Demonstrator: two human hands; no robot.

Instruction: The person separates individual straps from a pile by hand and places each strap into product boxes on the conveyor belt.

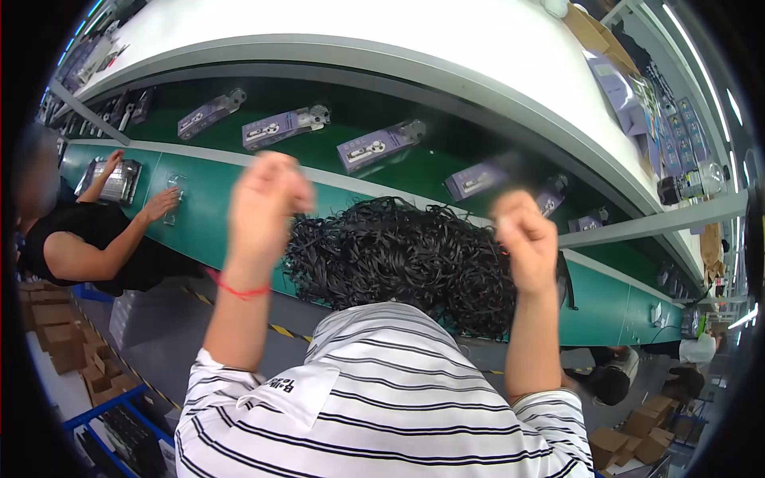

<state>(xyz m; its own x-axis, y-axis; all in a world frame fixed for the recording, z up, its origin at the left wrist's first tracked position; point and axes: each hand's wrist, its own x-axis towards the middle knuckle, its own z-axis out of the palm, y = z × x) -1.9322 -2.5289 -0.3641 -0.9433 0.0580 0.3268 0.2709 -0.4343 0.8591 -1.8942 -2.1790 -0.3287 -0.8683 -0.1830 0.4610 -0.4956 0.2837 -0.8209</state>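
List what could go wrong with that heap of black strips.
The heap looks heavily tangled, so lifting one strip might drag others along. It reaches the near edge of the green bench, so some strips could slide off. The red band on the left wrist, close beside the heap, might snag on a loop if the left hand goes in.

White black-striped shirt [422, 382], red wristband [237, 290]
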